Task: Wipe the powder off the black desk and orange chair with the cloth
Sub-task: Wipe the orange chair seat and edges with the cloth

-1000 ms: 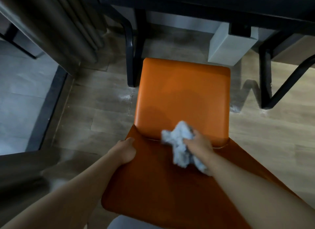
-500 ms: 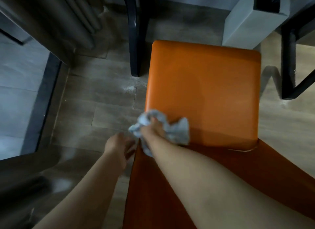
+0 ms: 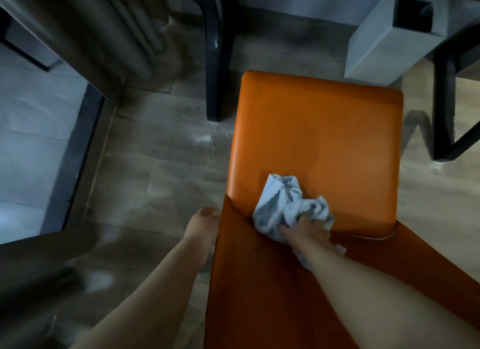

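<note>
we note the right hand (image 3: 307, 233) clutching the crumpled cloth (image 3: 281, 206) at the rear of the orange chair (image 3: 324, 141) seat, the left hand (image 3: 201, 228) at the chair's left edge, its grip hidden from us.

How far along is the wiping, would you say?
Done: the orange chair seat shows no visible powder. In hand: the right hand grips the bunched cloth by the backrest. Left: the desk top is out of view, so unknown; white powder lies on the floor.
</note>
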### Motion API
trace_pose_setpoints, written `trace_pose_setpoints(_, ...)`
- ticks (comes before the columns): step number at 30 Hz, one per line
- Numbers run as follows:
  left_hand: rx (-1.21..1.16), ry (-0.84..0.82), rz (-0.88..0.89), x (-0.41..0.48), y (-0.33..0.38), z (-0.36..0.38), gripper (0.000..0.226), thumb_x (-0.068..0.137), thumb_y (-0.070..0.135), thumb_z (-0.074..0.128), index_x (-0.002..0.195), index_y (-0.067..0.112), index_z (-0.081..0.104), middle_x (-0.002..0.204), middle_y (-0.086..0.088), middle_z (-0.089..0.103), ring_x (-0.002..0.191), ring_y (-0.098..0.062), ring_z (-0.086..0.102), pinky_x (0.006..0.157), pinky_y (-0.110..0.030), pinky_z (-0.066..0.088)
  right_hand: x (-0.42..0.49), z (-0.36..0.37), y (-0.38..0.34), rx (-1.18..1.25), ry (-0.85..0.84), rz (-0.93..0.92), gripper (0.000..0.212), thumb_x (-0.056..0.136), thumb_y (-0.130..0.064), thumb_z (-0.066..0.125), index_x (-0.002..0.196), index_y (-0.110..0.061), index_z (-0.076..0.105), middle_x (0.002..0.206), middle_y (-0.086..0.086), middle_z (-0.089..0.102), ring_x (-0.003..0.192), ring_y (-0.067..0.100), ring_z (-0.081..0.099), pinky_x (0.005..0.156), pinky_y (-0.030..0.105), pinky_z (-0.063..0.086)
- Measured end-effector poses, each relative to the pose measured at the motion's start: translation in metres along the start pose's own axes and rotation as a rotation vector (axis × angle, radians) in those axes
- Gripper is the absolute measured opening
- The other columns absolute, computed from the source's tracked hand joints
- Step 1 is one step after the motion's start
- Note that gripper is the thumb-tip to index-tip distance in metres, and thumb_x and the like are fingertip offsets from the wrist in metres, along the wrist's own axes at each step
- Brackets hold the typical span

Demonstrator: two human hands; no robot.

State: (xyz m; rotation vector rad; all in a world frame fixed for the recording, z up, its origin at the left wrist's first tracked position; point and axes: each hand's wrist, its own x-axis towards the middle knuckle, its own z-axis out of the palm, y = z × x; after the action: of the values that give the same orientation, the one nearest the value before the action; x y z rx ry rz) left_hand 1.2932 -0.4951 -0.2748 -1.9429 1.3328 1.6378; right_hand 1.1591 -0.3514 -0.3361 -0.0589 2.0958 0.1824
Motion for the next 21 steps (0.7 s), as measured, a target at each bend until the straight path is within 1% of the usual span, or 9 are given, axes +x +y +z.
trace_pose_setpoints(3,-0.138,0.01,-0.127,0.003,-0.011,0.002,0.019,0.096,0.015,0.043,0.082,0.015,0.055,0.074,-0.006,0.056,0.066,-0.02,0.053,0.06,-0.028,0.042,-0.018,0.019,-0.036,-0.006,0.062,-0.134,0.061,0.076,-0.051,0.059,0.13,-0.025,0.046,0.14,0.008,0.044,0.126,0.028,0.043,0.095,0.031,0.039)
trace_pose_setpoints(6,-0.321,0.065,-0.198,0.012,-0.02,-0.004,0.019,0.1,0.019,0.037,0.108,0.012,0.052,0.087,-0.007,0.055,0.082,-0.024,0.054,0.071,-0.033,0.042,-0.039,0.023,-0.093,0.38,-0.072,-0.275,0.041,0.08,-0.028,0.067,0.117,-0.014,0.059,0.111,0.007,0.065,0.101,0.024,0.063,0.074,0.018,0.045)
trace_pose_setpoints(8,-0.396,0.091,-0.202,0.014,-0.023,-0.013,0.029,0.1,0.026,0.037,0.121,0.011,0.05,0.105,-0.01,0.059,0.094,-0.025,0.057,0.079,-0.037,0.043,-0.056,0.014,-0.125,0.741,-0.184,-0.324,0.02,0.08,-0.02,0.068,0.099,-0.014,0.064,0.078,0.002,0.064,0.067,0.014,0.062,0.053,0.011,0.045)
trace_pose_setpoints(10,-0.449,0.092,-0.204,0.013,-0.024,-0.022,0.031,0.099,0.03,0.039,0.122,0.013,0.052,0.113,-0.009,0.06,0.098,-0.025,0.06,0.077,-0.037,0.046,-0.066,0.0,-0.137,1.007,-0.289,-0.408,0.005,0.082,-0.016,0.066,0.079,-0.015,0.061,0.066,-0.003,0.061,0.057,0.009,0.058,0.046,0.015,0.044)
trace_pose_setpoints(12,-0.466,0.076,-0.18,0.008,-0.019,-0.028,0.024,0.099,0.026,0.041,0.117,0.015,0.053,0.105,-0.007,0.061,0.09,-0.022,0.06,0.071,-0.035,0.047,-0.062,-0.02,-0.129,1.16,-0.195,-0.487,0.008,0.08,-0.014,0.067,0.074,-0.016,0.062,0.064,-0.008,0.065,0.056,0.008,0.063,0.048,0.017,0.046)
trace_pose_setpoints(14,-0.416,0.061,-0.133,0.001,-0.012,-0.028,0.015,0.099,0.02,0.041,0.107,0.02,0.054,0.092,-0.003,0.059,0.08,-0.019,0.058,0.066,-0.032,0.046,-0.057,-0.035,-0.107,1.031,0.057,-0.495,0.007,0.076,-0.014,0.069,0.081,-0.018,0.065,0.07,-0.005,0.068,0.064,0.014,0.066,0.054,0.02,0.046)
trace_pose_setpoints(16,-0.316,0.041,-0.087,-0.006,-0.007,-0.026,0.013,0.098,0.018,0.042,0.101,0.021,0.053,0.085,-0.002,0.056,0.075,-0.017,0.055,0.066,-0.031,0.043,-0.056,-0.036,-0.081,0.662,0.18,-0.437,0.02,0.077,-0.019,0.068,0.097,-0.019,0.067,0.089,0.005,0.07,0.085,0.026,0.066,0.064,0.022,0.043)
trace_pose_setpoints(18,-0.243,0.014,-0.039,-0.021,-0.003,-0.026,0.012,0.098,0.017,0.042,0.101,0.019,0.053,0.085,-0.004,0.055,0.077,-0.019,0.054,0.068,-0.03,0.041,-0.073,-0.019,-0.058,0.328,0.01,-0.432,0.021,0.082,-0.024,0.062,0.102,-0.02,0.065,0.091,0.005,0.069,0.087,0.026,0.068,0.062,0.022,0.043)
trace_pose_setpoints(21,-0.143,0.001,0.065,-0.043,-0.004,-0.028,0.024,0.096,0.012,0.042,0.077,0.015,0.056,0.073,-0.005,0.052,0.069,-0.02,0.049,0.061,-0.028,0.035,-0.114,0.002,-0.051,0.188,-0.149,-0.551,0.014,0.079,-0.025,0.057,0.093,-0.024,0.056,0.08,-0.003,0.061,0.047,0.01,0.06,0.044,0.016,0.043)
